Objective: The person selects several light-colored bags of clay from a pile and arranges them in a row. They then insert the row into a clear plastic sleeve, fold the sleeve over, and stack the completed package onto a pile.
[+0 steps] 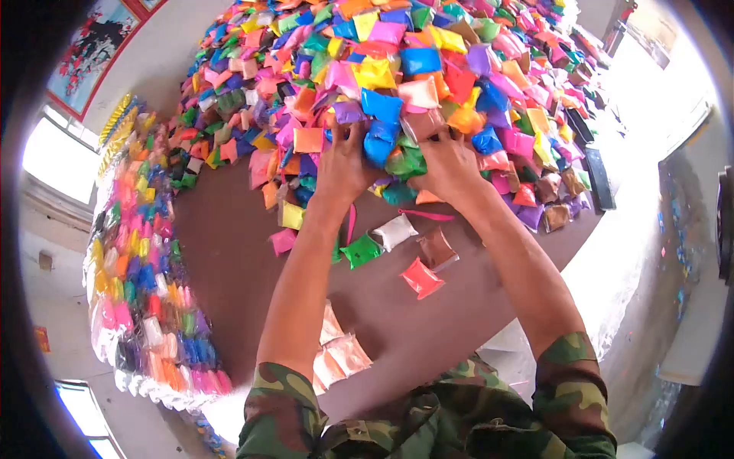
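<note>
Both of my hands reach into the near side of a big heap of small, soft, coloured packets in clear wrappers. My left hand (343,167) has its fingers apart beside shiny blue packets (380,141), below a purple packet (348,112). My right hand (451,167) also has parted fingers, which touch the edge of a brown packet (423,125). Between the hands lies a green packet (407,163). Some fingertips are hidden among the packets. Nearer me, a green packet (362,250), a white packet (395,232), a brown packet (437,249) and a red packet (422,278) lie loose.
The heap stands on a brown table (222,245). Long clear bags of coloured packets (145,268) are stacked along the left. Several pale peach packets (342,358) lie near the front edge. A dark flat object (600,178) is at the right edge.
</note>
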Tool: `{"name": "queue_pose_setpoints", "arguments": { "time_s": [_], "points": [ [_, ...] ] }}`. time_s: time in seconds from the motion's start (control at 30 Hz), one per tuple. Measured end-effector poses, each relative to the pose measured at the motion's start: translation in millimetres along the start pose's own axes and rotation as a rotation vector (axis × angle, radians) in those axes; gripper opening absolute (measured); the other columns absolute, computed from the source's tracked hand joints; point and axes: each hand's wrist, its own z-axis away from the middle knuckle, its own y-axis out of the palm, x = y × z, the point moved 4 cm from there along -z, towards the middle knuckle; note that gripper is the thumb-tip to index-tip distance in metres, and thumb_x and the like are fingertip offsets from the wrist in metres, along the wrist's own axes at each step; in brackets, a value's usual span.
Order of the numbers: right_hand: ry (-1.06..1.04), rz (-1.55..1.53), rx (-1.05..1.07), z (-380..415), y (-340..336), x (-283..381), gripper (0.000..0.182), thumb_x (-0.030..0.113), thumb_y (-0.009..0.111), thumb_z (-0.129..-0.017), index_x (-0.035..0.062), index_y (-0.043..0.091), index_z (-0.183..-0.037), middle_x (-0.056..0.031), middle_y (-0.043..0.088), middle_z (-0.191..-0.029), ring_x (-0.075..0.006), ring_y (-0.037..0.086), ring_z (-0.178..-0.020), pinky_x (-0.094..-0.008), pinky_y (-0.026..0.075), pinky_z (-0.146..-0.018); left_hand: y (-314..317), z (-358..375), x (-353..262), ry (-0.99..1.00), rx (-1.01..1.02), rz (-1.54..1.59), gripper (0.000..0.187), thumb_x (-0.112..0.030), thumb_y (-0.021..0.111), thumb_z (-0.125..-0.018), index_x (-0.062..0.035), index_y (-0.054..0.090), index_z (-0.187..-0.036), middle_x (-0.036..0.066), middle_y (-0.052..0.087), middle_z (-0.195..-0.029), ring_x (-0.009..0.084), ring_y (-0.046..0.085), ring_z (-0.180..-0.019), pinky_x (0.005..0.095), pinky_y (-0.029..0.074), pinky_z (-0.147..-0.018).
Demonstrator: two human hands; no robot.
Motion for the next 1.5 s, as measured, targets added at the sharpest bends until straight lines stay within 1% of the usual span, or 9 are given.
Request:
{"name": "queue_pose_setpoints", "arguments": {
  "time_s": [0.1,0.23,0.4,0.53,0.63,0.87,1.1,1.3,1.5],
  "points": [
    [-0.121,-0.043,-0.143,17,-17,6,0.089,0.033,0.099,-0.071,0.0112,0.061,-0.148,-0.0269,0.055,-0.153,-0.0534,0.059,-0.135,-0.0588,0.056,-0.11,-19,7,-1,-0.027,0.155,-0.052,0.104,-0.039,0.103,-0.065,-0.0088,0.055,-0.152,0.037,0.055,-0.152,0.0542,0.074,-0.107,0.0584,0.064,-0.089],
    [-0.174,-0.074,0.037,28,-35,7,0.087,0.03,0.095,-0.076,0.0099,0.056,-0.152,-0.0285,0.059,-0.147,-0.0473,0.069,-0.124,-0.0548,0.061,-0.101,-49,4,5,-0.059,0.301,0.036,0.091,-0.049,0.1,-0.066,-0.0072,0.067,-0.141,0.028,0.071,-0.136,0.0452,0.075,-0.114,0.0509,0.06,-0.1],
    [-0.127,0.026,0.052,44,-59,17,0.035,0.026,0.086,-0.085,0.0131,0.082,-0.118,-0.0108,0.081,-0.101,-0.0357,0.078,-0.099,-0.0507,0.06,-0.089,-95,-6,10,-0.086,0.228,0.067,0.081,-0.038,0.1,-0.071,0.0002,0.07,-0.137,0.02,0.077,-0.128,0.0286,0.076,-0.116,0.0432,0.06,-0.097],
    [-0.231,-0.307,-0.075,68,-71,16,0.02,0.025,0.079,-0.09,0.0147,0.084,-0.106,-0.0162,0.078,-0.089,-0.0372,0.078,-0.088,-0.0529,0.059,-0.076,-114,16,31,-0.303,0.183,0.18,0.081,-0.029,0.099,-0.073,0.0001,0.068,-0.141,0.022,0.071,-0.137,0.0325,0.073,-0.122,0.0415,0.055,-0.108],
    [-0.089,-0.149,0.084,96,-67,5,0.019,0.028,0.078,-0.093,0.0127,0.084,-0.103,-0.0156,0.079,-0.09,-0.0375,0.078,-0.085,-0.0514,0.058,-0.073,-121,63,70,-0.261,0.166,-0.107,0.093,-0.043,0.096,-0.073,-0.0056,0.062,-0.15,0.021,0.064,-0.151,0.0362,0.067,-0.133,0.0484,0.055,-0.111],
    [0.155,-0.474,-0.395,198,-63,-58,0.012,0.005,0.084,-0.09,0.0002,0.078,-0.099,-0.0133,0.077,-0.091,-0.0282,0.076,-0.08,-0.0414,0.061,-0.081,-97,181,69,-0.488,0.357,-0.226,0.119,-0.044,0.099,-0.067,-0.0053,0.043,-0.165,0.025,0.054,-0.16,0.0433,0.052,-0.149,0.0518,0.045,-0.122],
    [0.381,-0.4,-0.761,293,-29,-136,0.017,0.006,0.08,-0.096,0.0001,0.078,-0.112,-0.0141,0.078,-0.109,-0.0232,0.075,-0.099,-0.0357,0.058,-0.077,-30,119,91,-0.04,-0.12,-0.227,0.105,-0.035,0.099,-0.071,-0.0025,0.049,-0.157,0.029,0.061,-0.148,0.0502,0.06,-0.134,0.0565,0.05,-0.112],
    [0.58,-0.385,-0.755,348,-26,-166,0.011,0.009,0.078,-0.098,0.0035,0.081,-0.108,-0.0123,0.08,-0.106,-0.0234,0.077,-0.094,-0.0362,0.059,-0.077,-58,114,79,-0.122,0.108,-0.239,0.095,-0.024,0.095,-0.077,-0.0074,0.05,-0.159,0.024,0.058,-0.155,0.0445,0.06,-0.138,0.0557,0.051,-0.109],
    [0.765,-0.289,-0.244,396,26,-261,0.027,0.028,0.078,-0.097,0.0037,0.082,-0.108,-0.0145,0.081,-0.098,-0.0268,0.079,-0.093,-0.0405,0.061,-0.087,-102,154,-3,-0.173,0.079,-0.059,0.077,-0.005,0.084,-0.088,-0.0047,0.053,-0.159,0.018,0.059,-0.155,0.0274,0.073,-0.109,0.039,0.061,-0.087]
  ]
}}
